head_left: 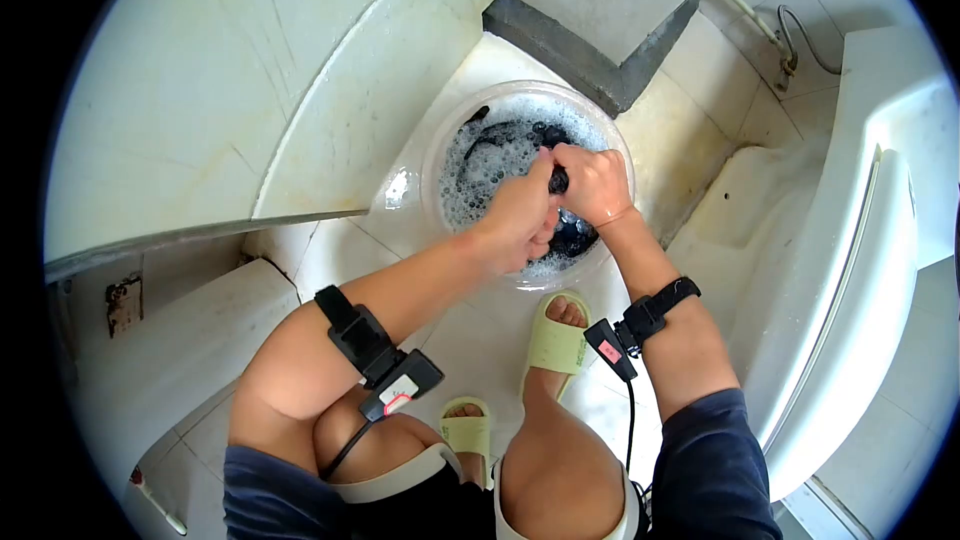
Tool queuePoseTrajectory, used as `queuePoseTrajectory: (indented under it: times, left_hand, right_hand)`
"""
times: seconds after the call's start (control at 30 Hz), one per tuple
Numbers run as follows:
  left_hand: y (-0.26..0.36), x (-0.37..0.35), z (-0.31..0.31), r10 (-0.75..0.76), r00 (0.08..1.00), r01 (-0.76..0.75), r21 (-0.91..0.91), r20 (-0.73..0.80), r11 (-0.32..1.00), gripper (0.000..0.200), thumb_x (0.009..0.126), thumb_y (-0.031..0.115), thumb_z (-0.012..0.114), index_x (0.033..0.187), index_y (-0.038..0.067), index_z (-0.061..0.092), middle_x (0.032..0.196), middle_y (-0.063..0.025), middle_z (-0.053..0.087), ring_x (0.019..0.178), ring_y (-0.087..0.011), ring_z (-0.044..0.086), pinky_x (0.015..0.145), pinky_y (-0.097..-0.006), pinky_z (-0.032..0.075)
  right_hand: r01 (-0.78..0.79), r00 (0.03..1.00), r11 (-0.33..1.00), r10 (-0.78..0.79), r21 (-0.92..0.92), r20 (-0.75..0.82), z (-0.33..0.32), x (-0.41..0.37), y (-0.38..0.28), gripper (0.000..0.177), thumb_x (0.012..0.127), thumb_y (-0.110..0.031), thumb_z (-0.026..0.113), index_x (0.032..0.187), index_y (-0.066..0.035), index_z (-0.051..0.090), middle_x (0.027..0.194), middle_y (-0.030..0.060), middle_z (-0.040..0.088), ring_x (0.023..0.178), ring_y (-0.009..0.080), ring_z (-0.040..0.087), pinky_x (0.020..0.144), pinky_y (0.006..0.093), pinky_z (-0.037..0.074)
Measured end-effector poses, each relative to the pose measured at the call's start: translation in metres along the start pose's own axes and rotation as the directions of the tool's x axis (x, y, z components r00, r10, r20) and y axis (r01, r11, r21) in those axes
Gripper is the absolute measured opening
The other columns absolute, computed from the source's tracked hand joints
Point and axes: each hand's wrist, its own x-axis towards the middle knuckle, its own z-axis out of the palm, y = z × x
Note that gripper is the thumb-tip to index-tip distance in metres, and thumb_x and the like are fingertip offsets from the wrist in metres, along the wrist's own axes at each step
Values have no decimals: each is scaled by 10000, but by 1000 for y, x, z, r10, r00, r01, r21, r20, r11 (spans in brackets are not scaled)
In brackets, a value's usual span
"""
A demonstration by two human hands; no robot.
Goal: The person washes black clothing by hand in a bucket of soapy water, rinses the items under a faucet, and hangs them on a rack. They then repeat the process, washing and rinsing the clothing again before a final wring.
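**Both hands closed on dark cloth above a sudsy basin**

The person's left grip is curled closed, thumb uppermost, around a bunched piece of dark cloth; the right grip is closed on the same bunch, fingers folded over, the two hands touching or nearly so; only a small part of the cloth shows between them, and whether it joins the dark material below cannot be told.

The bunch is held over a round, pale basin on the tiled floor; foamy water fills it, with more dark material showing through the suds; the hands and left wrist hide part of the water and the near rim; a grey ledge stands just beyond the basin, a pale curved panel to the left, a white fixture to the right; light-green slippers are on the person's feet, one just beside the basin.

Strapped devices sit on the left forearm and the right forearm; one bears a white label with a red mark, the other a pinkish label; their print, like the lettering on the slipper, is too small to read.
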Motion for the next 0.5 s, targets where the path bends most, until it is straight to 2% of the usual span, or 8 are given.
queuePoseTrajectory:
  times: [0.03, 0.07, 0.1, 0.2, 0.37, 0.4, 0.47, 0.5]
  left_hand:
    - [1, -2, 1, 3, 1000, -3, -2, -5, 1000, 519, 895, 605, 382, 645, 150, 379, 490, 59, 278, 360, -66, 194, 347, -250, 143]
    - [1, -2, 1, -9, 999, 13, -81, 45, 997, 506, 893, 599, 391, 650, 156, 368, 490, 60, 278, 362, -67, 189, 349, -252, 139]
    - [1, -4, 1, -19, 996, 32, -155, 85, 987, 494, 891, 594, 399, 655, 162, 358, 489, 60, 277, 363, -68, 184, 351, -254, 136]
    - [5, -7, 2, 1, 998, 9, -178, 61, 984, 492, 888, 589, 413, 648, 164, 353, 486, 57, 282, 359, -74, 189, 351, -258, 139]
    - [5, -16, 2, 18, 998, -2, -282, 54, 959, 494, 897, 568, 425, 628, 161, 351, 486, 51, 307, 351, -76, 223, 346, -251, 150]
    - [5, -15, 2, 32, 996, -9, -278, 77, 960, 487, 903, 558, 418, 624, 166, 344, 488, 54, 302, 354, -66, 217, 344, -246, 146]
    - [4, -12, -1, 43, 994, -15, -275, 97, 961, 481, 910, 548, 410, 620, 172, 338, 490, 57, 297, 358, -56, 212, 343, -241, 141]
    - [4, -5, -6, 58, 995, -39, -215, 83, 976, 465, 909, 522, 423, 638, 145, 387, 482, 30, 335, 366, -95, 274, 358, -263, 201]
  right_hand:
    - [-25, 998, 1000, 25, -5, 50, 0, 0, 1, 185, 627, -189, 726, 704, -108, 579, 627, 63, 604, 550, 283, 592, 469, 371, 452]
    - [-52, 993, 998, 54, -19, 103, 1, -1, 2, 256, 563, -190, 747, 726, -119, 562, 650, 55, 610, 579, 276, 605, 488, 375, 459]
    - [-56, 993, 998, 57, -13, 101, 2, -2, 1, 256, 563, -190, 747, 726, -119, 562, 650, 55, 610, 579, 276, 605, 488, 375, 459]
    - [-50, 997, 999, 51, -13, 55, 4, 6, 1, 232, 590, -184, 732, 739, -128, 564, 635, 58, 609, 560, 278, 602, 480, 371, 461]
    - [-54, 998, 993, 56, 106, -11, 7, 11, -7, 204, 614, -160, 712, 749, -122, 563, 647, 70, 618, 562, 282, 607, 498, 380, 473]
    - [-54, 998, 993, 56, 106, -11, 7, 11, -7, 204, 614, -160, 712, 749, -122, 563, 647, 70, 618, 562, 282, 607, 498, 380, 473]
    - [-163, 984, 984, 157, 73, 88, 7, 11, -7, 226, 618, -160, 719, 781, -113, 570, 673, 88, 629, 601, 300, 621, 532, 396, 484]
    - [-164, 984, 984, 157, 73, 88, 10, 8, -6, 226, 618, -160, 719, 781, -113, 570, 673, 88, 629, 601, 300, 621, 532, 396, 484]
